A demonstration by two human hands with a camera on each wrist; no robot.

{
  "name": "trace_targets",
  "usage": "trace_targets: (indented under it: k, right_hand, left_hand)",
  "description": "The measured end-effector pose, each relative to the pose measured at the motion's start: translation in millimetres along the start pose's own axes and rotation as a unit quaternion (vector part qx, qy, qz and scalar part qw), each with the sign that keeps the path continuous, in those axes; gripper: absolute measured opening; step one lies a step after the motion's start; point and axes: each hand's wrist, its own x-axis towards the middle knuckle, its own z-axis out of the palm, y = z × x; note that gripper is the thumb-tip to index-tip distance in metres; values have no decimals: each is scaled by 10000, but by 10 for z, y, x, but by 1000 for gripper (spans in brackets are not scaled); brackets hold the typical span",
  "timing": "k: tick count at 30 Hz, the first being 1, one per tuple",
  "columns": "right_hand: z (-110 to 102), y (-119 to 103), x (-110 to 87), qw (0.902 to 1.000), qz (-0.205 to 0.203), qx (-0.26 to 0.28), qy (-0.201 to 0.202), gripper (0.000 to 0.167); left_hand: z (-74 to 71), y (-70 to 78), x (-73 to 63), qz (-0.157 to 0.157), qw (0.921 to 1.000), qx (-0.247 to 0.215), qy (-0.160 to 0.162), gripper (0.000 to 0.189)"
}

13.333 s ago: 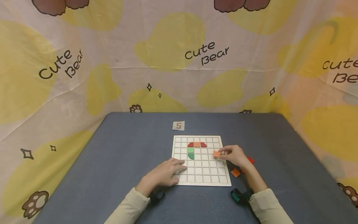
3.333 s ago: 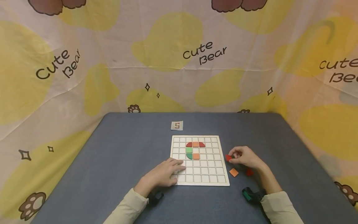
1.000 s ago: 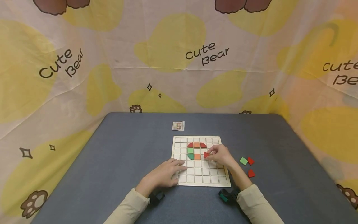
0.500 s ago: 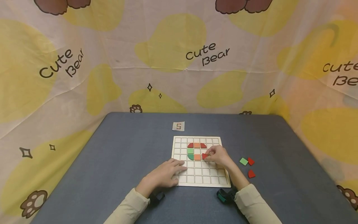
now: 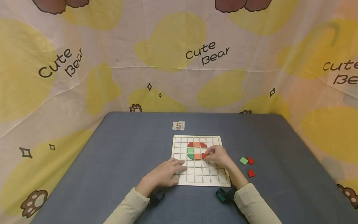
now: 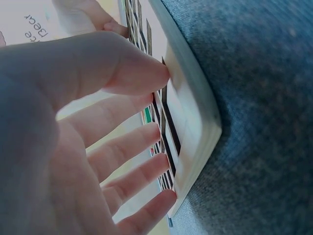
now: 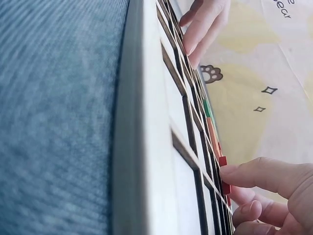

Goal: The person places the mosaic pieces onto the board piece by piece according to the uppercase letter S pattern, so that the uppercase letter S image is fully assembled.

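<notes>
My right hand (image 5: 218, 155) pinches a red quarter-round tile (image 5: 204, 156) between thumb and fingers, over the grid board (image 5: 198, 179). In the right wrist view the red tile (image 7: 225, 176) stands tilted at the board's surface under the thumb tip. It is just right of an orange square tile (image 5: 197, 156). Left of that are a dark green quarter-round tile (image 5: 190, 156) and a light green square (image 5: 190, 150). A top row has two dark red quarter-rounds around an orange square (image 5: 197, 144). My left hand (image 5: 166, 172) rests on the board's left edge, fingers spread.
On the table (image 5: 126, 140) right of the board lie a light green square tile (image 5: 244, 160) and two red quarter-round tiles, one (image 5: 250, 160) behind the other (image 5: 251, 173). A small pattern card (image 5: 178, 125) lies beyond the board. A printed cloth (image 5: 167, 40) hangs behind.
An orange square went onto the board in the lower row. Then my right hand picked up a red tile at the right and brought it left beside that orange square. My left hand stayed put.
</notes>
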Motion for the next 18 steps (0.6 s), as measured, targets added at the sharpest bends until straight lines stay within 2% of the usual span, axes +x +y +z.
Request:
trace_targets:
  k: [18]
  right_hand:
    - [3,-22,-3,9999,94,-55,-65,14]
  left_hand:
    - [-4,8,-7,-12,10000,-27,4,50]
